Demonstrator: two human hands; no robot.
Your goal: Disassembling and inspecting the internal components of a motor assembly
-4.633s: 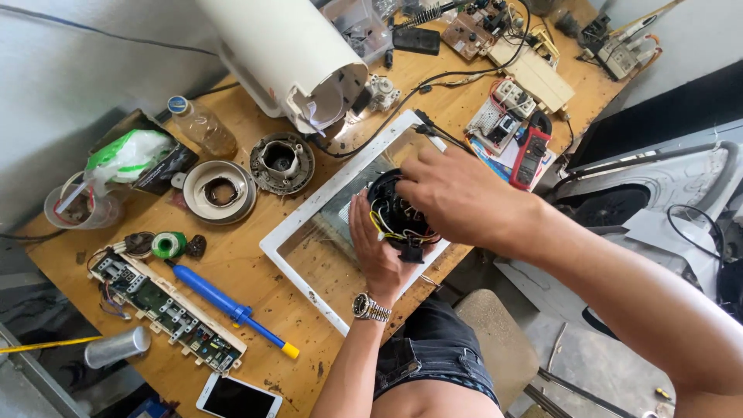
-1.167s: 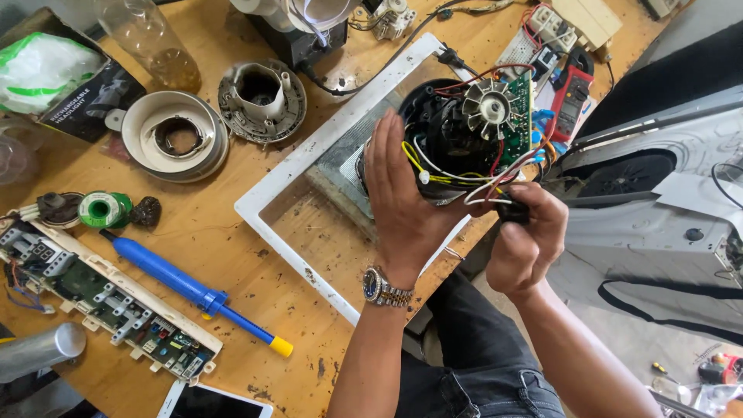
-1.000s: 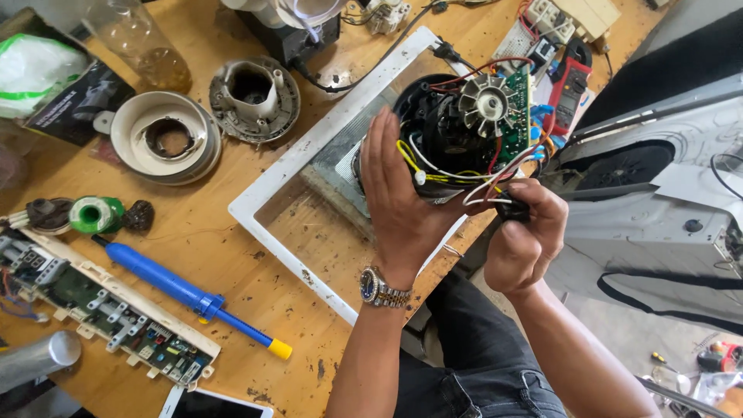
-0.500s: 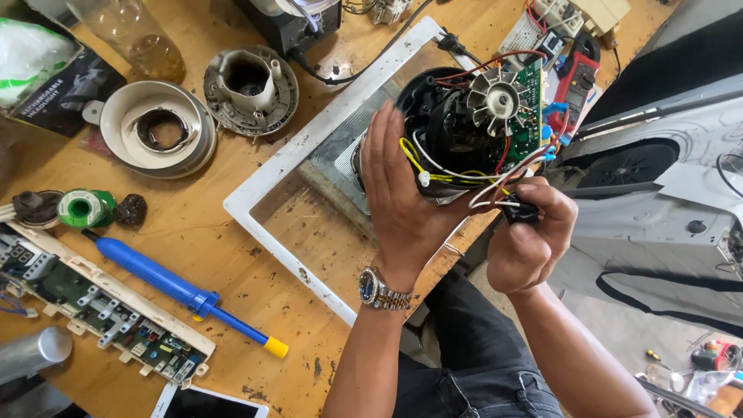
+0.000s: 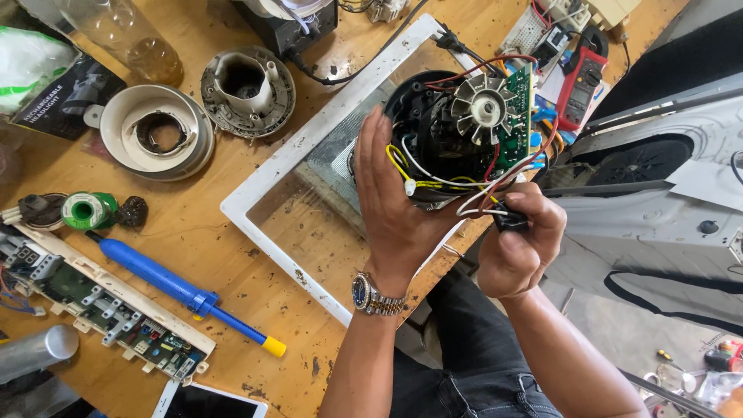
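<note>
My left hand [image 5: 395, 205], with a wristwatch [image 5: 373, 294] on the wrist, grips a round black motor unit [image 5: 453, 139] from below and holds it above the table's edge. The unit shows a grey fan wheel [image 5: 484, 108], a green circuit board [image 5: 520, 116] and loose yellow, white and red wires [image 5: 457, 190]. My right hand [image 5: 517, 244] is closed on a small black connector [image 5: 511, 220] at the end of those wires, just below the unit.
A white rectangular frame with a clear pane [image 5: 309, 178] lies under the hands. On the wooden table [image 5: 193, 240] lie a blue desoldering pump [image 5: 182, 290], a long circuit board [image 5: 108, 313], a solder spool [image 5: 89, 210], round metal parts [image 5: 248, 89], a red multimeter [image 5: 582, 85] and a phone [image 5: 205, 402].
The hands have lifted the motor unit off the framed pane and turned it so the fan and board face up. The right hand has gone to the connector on the wires.
</note>
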